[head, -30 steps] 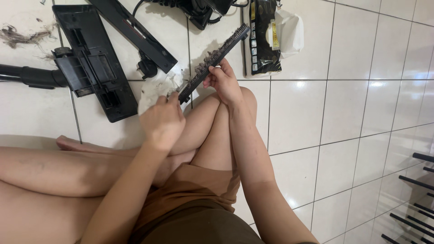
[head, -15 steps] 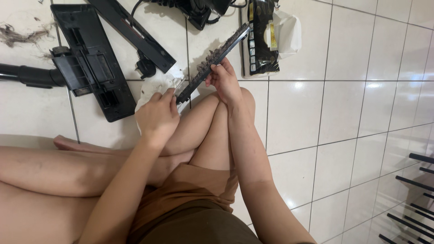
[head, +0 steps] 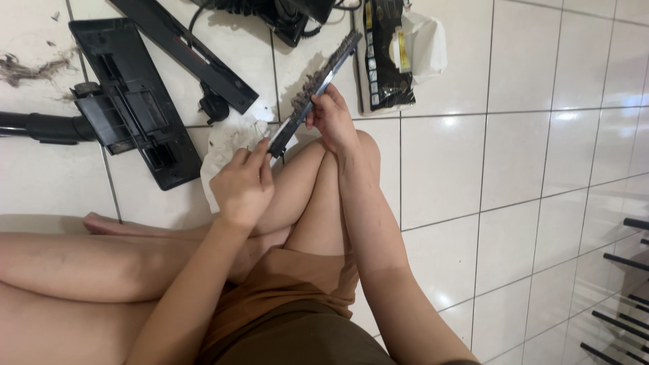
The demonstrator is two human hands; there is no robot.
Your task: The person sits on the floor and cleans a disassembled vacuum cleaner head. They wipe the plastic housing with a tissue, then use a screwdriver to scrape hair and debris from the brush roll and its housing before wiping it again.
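I sit on a white tiled floor with my knees drawn up. A long dark brush strip (head: 318,84), clogged with hair and dust, slants above my knees. My right hand (head: 332,120) grips it near the middle. My left hand (head: 242,184) pinches its lower end with the fingertips. A crumpled white tissue (head: 226,145) lies on the floor under that end.
A black vacuum floor head (head: 132,101) lies at the left, joined to a dark tube (head: 37,126). A long black part (head: 186,51) and a small plug (head: 213,108) lie beside it. A black and white bag (head: 395,54) rests at the top. A hair clump (head: 30,67) sits far left.
My left hand has slid slightly toward the strip's lower end and now pinches it. The right hand and the strip have barely moved.
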